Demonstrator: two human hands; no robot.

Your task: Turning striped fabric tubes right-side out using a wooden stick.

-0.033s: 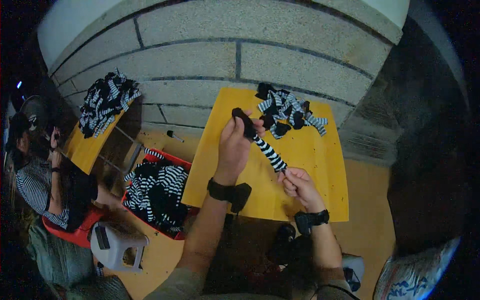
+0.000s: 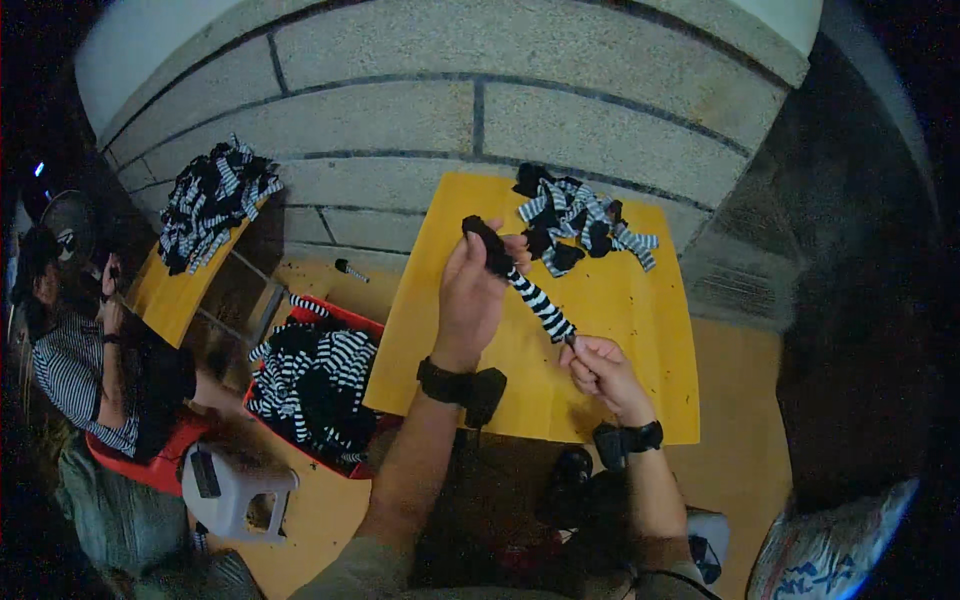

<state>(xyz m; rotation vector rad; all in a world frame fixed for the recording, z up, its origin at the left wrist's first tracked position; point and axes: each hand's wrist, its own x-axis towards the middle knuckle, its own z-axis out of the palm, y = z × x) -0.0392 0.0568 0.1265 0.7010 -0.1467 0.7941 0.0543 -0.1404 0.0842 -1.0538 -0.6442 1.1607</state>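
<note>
Between my hands stretches a black-and-white striped sock [image 2: 540,304], slanting down to the right above the yellow table [image 2: 640,370]. My left hand [image 2: 474,290] is closed around its thick, all-black upper end, with the thumb laid across it. At the lower striped end, my right hand [image 2: 604,374] pinches the tip between thumb and fingers. A loose heap of striped and black socks [image 2: 580,215] lies at the table's far side, beyond my hands and apart from them.
Left of the table, a red crate [image 2: 310,462] on the floor holds many striped socks. Further left, another person [image 2: 85,370] sits by a second yellow table [image 2: 185,300] piled with socks. A grey stool [image 2: 235,495] stands near that person. A stone wall [image 2: 380,115] runs behind both tables.
</note>
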